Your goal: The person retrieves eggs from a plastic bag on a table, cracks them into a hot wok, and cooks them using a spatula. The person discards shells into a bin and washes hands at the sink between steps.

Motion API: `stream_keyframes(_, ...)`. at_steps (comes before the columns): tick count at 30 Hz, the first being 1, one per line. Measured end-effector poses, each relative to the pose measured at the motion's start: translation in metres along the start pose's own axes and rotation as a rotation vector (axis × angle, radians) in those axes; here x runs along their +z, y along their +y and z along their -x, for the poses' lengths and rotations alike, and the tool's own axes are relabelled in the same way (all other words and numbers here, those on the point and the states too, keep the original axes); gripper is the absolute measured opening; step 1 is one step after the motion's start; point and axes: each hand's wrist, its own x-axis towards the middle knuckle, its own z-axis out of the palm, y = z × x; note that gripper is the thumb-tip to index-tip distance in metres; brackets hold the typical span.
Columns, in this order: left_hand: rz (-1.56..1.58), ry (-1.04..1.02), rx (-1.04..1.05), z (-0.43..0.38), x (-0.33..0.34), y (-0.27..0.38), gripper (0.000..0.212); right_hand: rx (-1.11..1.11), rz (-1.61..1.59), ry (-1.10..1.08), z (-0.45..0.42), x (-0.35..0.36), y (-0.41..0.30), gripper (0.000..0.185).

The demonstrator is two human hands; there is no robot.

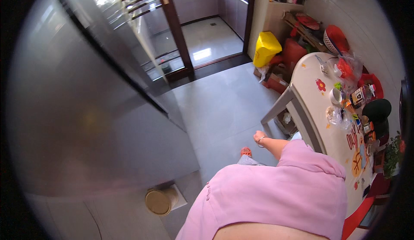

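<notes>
My right hand hangs over the floor with its fingers curled in and a bracelet at the wrist. No object shows in it. Nearest to it is the grey leg of a chair or table, just up and to the right. Below the hand, one foot in an orange sandal is on the grey tiled floor. My left hand is out of view, on the side of the pink shirt.
A large refrigerator fills the left. Ahead, a dark-framed sliding door opens on a kitchen. At right, a table bears a white bowl, a bottle and bags. A yellow container and a round brown bin stand nearby.
</notes>
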Motion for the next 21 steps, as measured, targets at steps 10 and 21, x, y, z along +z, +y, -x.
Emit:
stream_keyframes(10, 0.127, 0.021, -0.003, -0.071, -0.091, 0.236, 0.019, 0.063, -0.671, -0.191, -0.173, -0.082, -0.002, 0.014)
stream_keyframes(21, 0.071, 0.058, 0.006, -0.295, -0.235, 0.495, 0.022, -0.253, -0.998, -0.235, -0.353, -0.284, -0.066, 0.015)
